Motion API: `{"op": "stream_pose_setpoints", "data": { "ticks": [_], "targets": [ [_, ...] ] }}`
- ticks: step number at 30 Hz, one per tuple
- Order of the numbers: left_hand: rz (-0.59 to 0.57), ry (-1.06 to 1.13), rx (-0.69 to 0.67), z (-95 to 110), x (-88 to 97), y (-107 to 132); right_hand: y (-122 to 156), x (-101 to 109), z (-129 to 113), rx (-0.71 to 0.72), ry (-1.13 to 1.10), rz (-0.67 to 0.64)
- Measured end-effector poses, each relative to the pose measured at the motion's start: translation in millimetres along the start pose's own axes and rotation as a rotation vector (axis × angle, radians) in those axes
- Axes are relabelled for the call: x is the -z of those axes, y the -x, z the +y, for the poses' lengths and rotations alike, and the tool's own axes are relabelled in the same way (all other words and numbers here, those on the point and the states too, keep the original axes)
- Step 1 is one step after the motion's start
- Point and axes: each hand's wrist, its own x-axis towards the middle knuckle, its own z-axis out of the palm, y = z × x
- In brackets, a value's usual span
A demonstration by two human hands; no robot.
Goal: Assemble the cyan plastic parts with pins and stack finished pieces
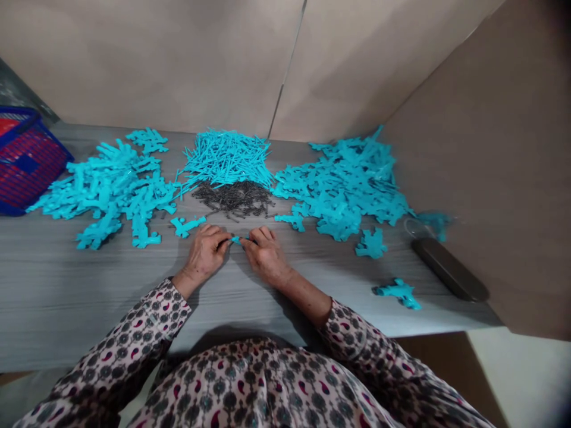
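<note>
Our left hand (204,254) and right hand (266,257) pinch one small turquoise plastic piece (236,239); the left heap (107,190) and right heap (343,190) remain large.

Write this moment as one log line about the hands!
left hand: holds small turquoise plastic piece | right hand: holds same piece | nearest: pile of dark pieces

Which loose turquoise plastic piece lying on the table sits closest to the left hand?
The elongated piece just beyond the left hand, lying apart from the left heap; the other strays lie well past the right hand.
</note>
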Motion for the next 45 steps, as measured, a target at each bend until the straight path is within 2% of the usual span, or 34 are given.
{"op": "stream_pose_setpoints", "data": {
  "ticks": [9,16,19,23,26,29,33,35,37,38,41,45],
  "targets": [
    [-0.088,0.106,0.046,-10,9.8,3,-1,2,-2,-0.027,-0.017,0.022],
    [-0.195,-0.03,-0.039,-24,12.0,-10,1,0,-1,-0.009,-0.014,0.051],
    [-0.214,-0.156,-0.052,-26,9.2,-23,2,-1,1,0.002,-0.023,0.058],
    [-0.26,-0.275,-0.03,-24,-2.2,-52,2,-2,1,0.011,-0.031,0.058],
    [-0.238,-0.306,0.056,-21,-12.1,-75,1,-3,1,0.014,-0.035,0.068],
    [-0.201,-0.296,0.078,-20,-9.1,-87,1,-3,1,0.018,-0.035,0.074],
    [-0.046,-0.215,0.083,-34,24.9,-73,1,-2,0,0.008,-0.046,0.064],
    [0.039,-0.27,0.193,-45,46.0,-57,1,0,0,0.004,-0.051,0.062],
    [-0.002,-0.327,0.291,-54,61.4,-42,0,0,0,0.004,-0.057,0.061],
    [-0.048,-0.341,0.292,-56,65.9,-35,0,1,-1,0.006,-0.062,0.063],
    [-0.122,-0.333,0.201,-58,69.4,-21,1,0,0,0.013,-0.081,0.071],
    [-0.143,-0.4,0.136,-60,67.9,-12,3,0,2,0.008,-0.122,0.106]
  ]
}}
